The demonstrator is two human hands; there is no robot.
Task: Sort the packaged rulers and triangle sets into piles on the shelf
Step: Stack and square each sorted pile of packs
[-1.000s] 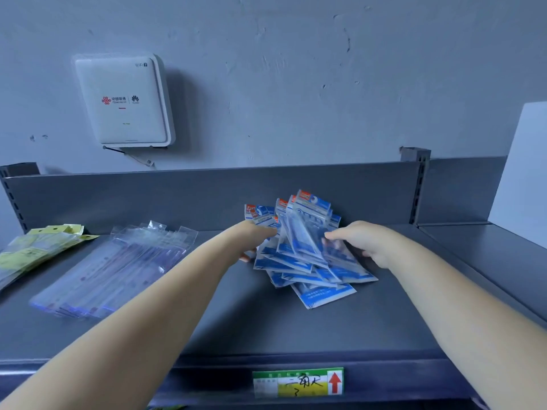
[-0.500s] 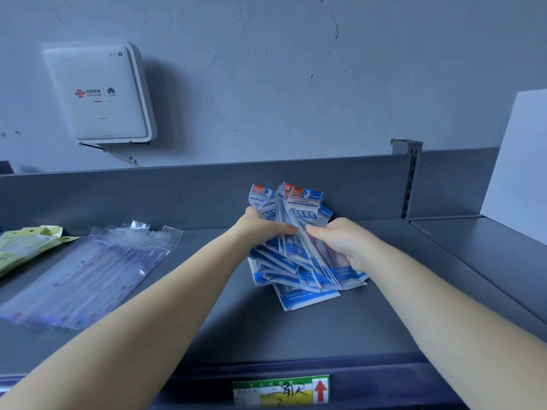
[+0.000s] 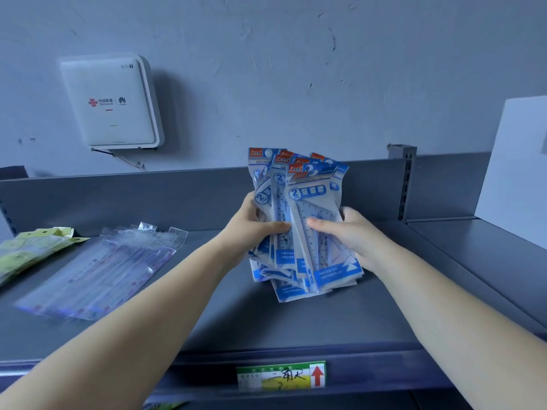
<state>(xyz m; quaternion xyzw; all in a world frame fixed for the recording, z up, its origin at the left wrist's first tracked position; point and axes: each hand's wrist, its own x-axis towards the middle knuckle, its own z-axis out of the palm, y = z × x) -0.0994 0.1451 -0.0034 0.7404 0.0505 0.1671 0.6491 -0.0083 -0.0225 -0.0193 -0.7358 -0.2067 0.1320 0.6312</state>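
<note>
1. Head view: both hands hold one bunch of blue triangle packs [image 3: 299, 220] upright, headers up. The lower edges sit at or just above the shelf [image 3: 296, 321]; contact cannot be told. The upright hold likely serves to square the edges before laying the bunch down as a pile.
2. Left hand [image 3: 251, 229] grips the bunch's left side, thumb across the front and fingers curled behind, so the packs cannot fan out that way.
3. Right hand [image 3: 346, 235] grips the right side the same way, thumb on the front pack. With a hand on each side, loose packs get clamped together.
4. Packs are still uneven, headers staggered and bottoms splayed, so the squaring looks unfinished.
5. Clear ruler packs [image 3: 100, 273] lie flat in their own pile at left, well apart from the bunch, kept separate by type.
6. Yellow packs [image 3: 29, 250] lie further left at the frame edge, just beside the ruler packs, as another pile.
7. Shelf label [image 3: 281, 375] with a red arrow sits on the front edge below the hands, likely marking this spot for the triangle packs.
</note>
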